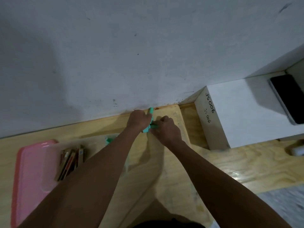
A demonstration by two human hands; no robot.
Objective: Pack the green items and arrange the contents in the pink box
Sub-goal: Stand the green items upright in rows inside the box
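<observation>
Both my hands meet at the far edge of the wooden table, near the wall. My left hand (139, 120) and my right hand (166, 129) are both closed around a green item (151, 111) that pokes out above and below between them. The pink lid (31, 170) lies flat at the left. A clear box (52, 162) next to it holds several brown and red flat items (70, 163) standing on edge. Another green piece (108, 140) shows just above my left forearm, inside or beside the clear box; I cannot tell which.
A white box (233, 112) marked "JS006" stands at the right against the wall, with a dark phone (289, 97) on top. A light wooden board (177, 122) lies under my hands. The grey wall (131, 55) closes the far side.
</observation>
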